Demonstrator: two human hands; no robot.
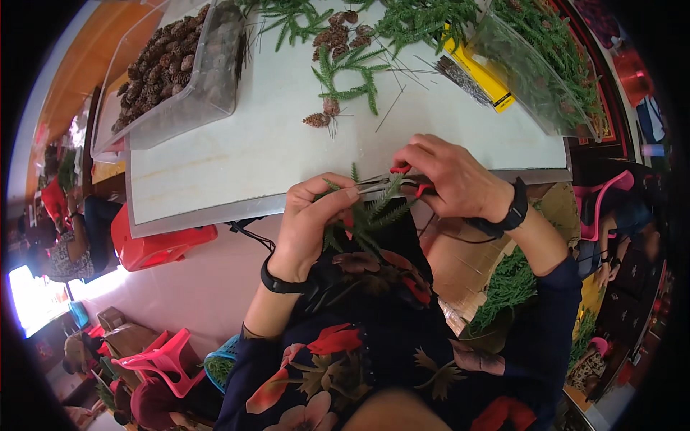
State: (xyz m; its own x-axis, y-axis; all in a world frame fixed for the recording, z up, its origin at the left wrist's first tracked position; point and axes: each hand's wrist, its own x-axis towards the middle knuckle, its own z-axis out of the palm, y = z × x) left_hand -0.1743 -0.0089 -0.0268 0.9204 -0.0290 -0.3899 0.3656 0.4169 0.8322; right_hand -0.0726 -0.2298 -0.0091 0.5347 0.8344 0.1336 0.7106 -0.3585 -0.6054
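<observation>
My left hand pinches a green artificial pine sprig at the table's front edge. In my right hand are red-handled pliers, with their metal jaws reaching toward my left fingertips. The exact spot where the jaws meet the sprig is too small to make out. Beyond my hands, two pine cones with thin wires lie on the white tabletop. Behind these, a bent pine sprig rests near loose dark wires.
A clear bin of pine cones stands at the far left; another clear bin holds greenery at the right. Beside it lies a yellow packet with thin wires. A cardboard box with greenery is below right, pink stools lower left. Other people sit at both sides.
</observation>
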